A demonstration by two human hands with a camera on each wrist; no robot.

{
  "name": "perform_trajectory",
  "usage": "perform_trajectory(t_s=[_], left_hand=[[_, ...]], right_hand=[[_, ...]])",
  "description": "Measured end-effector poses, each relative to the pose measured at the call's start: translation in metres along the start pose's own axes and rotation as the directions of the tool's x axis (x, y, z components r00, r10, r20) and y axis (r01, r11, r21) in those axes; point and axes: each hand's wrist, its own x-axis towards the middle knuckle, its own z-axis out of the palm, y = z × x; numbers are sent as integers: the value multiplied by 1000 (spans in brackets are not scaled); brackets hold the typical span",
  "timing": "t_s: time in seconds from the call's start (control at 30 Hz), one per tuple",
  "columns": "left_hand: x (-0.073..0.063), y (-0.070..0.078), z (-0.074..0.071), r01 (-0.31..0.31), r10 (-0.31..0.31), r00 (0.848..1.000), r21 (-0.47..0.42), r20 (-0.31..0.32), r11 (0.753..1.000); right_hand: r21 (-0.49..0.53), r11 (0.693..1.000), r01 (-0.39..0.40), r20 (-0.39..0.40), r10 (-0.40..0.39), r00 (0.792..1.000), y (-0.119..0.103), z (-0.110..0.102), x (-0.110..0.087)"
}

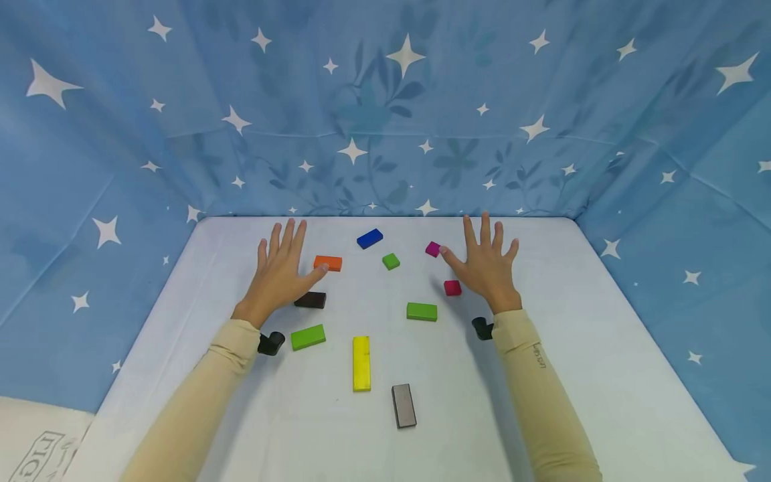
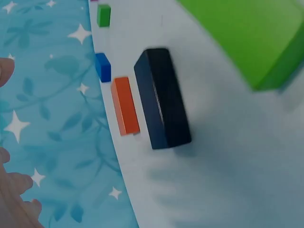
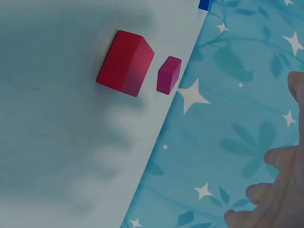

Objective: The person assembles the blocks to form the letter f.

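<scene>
My left hand [image 1: 278, 276] hovers palm down over the left of the table, fingers spread and holding nothing. Its thumb overlaps the orange block [image 1: 325, 262] in the head view, and the black block [image 2: 164, 102] lies below it. On the other side my right hand [image 1: 486, 266] is likewise spread and bare. Nearest to it are the magenta block [image 3: 169, 75] and the red block [image 3: 124, 64]. Between the hands lie a blue block [image 1: 370, 238], a small green block [image 1: 391, 261], a longer green block [image 1: 421, 312] and a yellow block [image 1: 361, 365].
Another green block [image 1: 308, 337] sits near the left wrist. A grey block [image 1: 404, 406] lies at the front of the white table [image 1: 446, 402]. Blue star-patterned curtain [image 1: 373, 107] borders the back and sides. Dark wrist cameras stick out from both sleeves.
</scene>
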Motion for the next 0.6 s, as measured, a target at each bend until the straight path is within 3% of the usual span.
perform_trajectory(t_s=[0.33, 0.6], left_hand=[[-34, 13, 7, -84, 85, 996, -80, 20, 993], [-66, 36, 33, -202, 226, 970, -220, 89, 954]], right_hand=[[26, 1000, 1, -10, -1, 1000, 2, 0, -7], [56, 998, 3, -8, -3, 1000, 5, 0, -14]])
